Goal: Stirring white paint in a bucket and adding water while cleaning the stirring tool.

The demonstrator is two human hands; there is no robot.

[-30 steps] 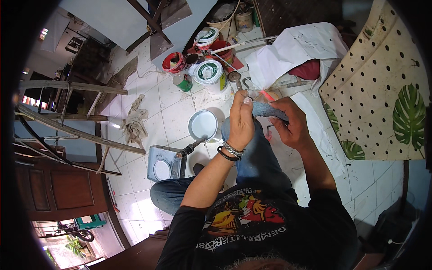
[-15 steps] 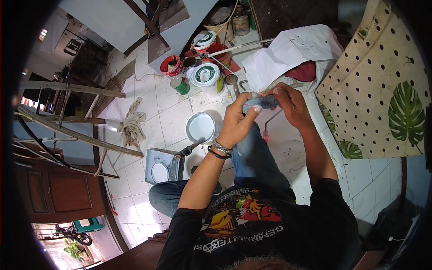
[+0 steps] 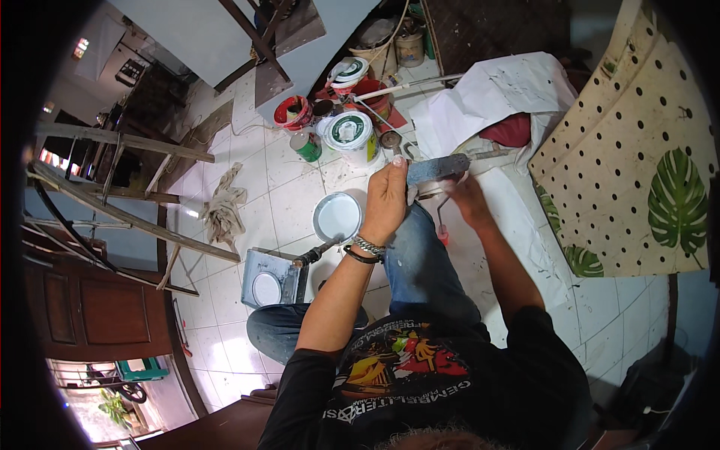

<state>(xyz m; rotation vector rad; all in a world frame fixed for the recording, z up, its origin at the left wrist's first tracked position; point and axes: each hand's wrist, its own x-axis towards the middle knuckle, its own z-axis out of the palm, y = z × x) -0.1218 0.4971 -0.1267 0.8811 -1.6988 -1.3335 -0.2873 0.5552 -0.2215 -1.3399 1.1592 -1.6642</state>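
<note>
My left hand (image 3: pixel 387 198) grips one end of a grey-blue paint roller sleeve (image 3: pixel 439 169), which points right at about knee height. Just under the sleeve's far end is my right hand (image 3: pixel 470 201); its fingers are blurred and partly hidden, so whether it touches the sleeve is unclear. Below the hands, a bent metal rod with a red handle (image 3: pixel 443 234) shows beside my right knee. A round bucket of pale blue paint (image 3: pixel 337 215) stands left of my left hand, and a dark-handled tool (image 3: pixel 318 251) lies against its rim.
A blue-grey paint tray (image 3: pixel 255 294) with a round lid sits by my left knee. Farther off are a white paint bucket (image 3: pixel 351 135), a green can (image 3: pixel 306 145) and a red bucket (image 3: pixel 292 111). White sheeting (image 3: pixel 487 101) and a leaf-patterned board (image 3: pixel 622 150) are at right, a rag (image 3: pixel 223 206) at left.
Both hands were pinching the sleeve close together. The right hand has dropped below it and the left has turned, so the sleeve now shows at greater length, pointing right.
</note>
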